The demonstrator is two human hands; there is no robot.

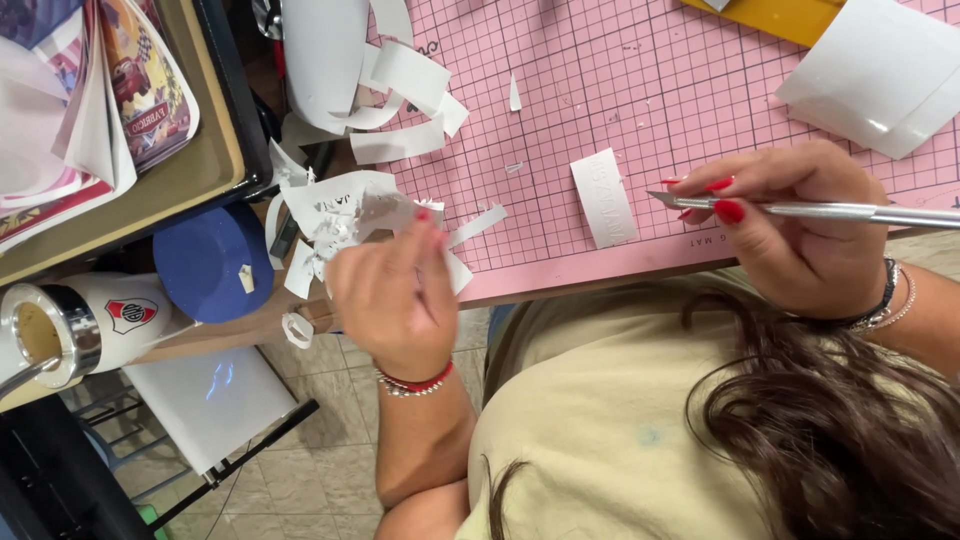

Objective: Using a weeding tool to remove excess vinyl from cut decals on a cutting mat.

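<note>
While the left hand (392, 290) pinches a crumpled white paper scrap (378, 212), its edges look torn. The right hand (790, 225) has its grip clenched round a slim silver craft knife (800, 209).

A wooden worktable (250, 325) stands over a beige tiled floor (320, 470), with a white-seated, black-framed chair (215, 400) tucked just below the table's edge.

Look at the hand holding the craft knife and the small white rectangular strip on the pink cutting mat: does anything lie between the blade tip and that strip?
Nothing visible does. The right hand holds the craft knife, its tip pointing toward the white strip; only bare pink cutting mat lies between them.
</note>
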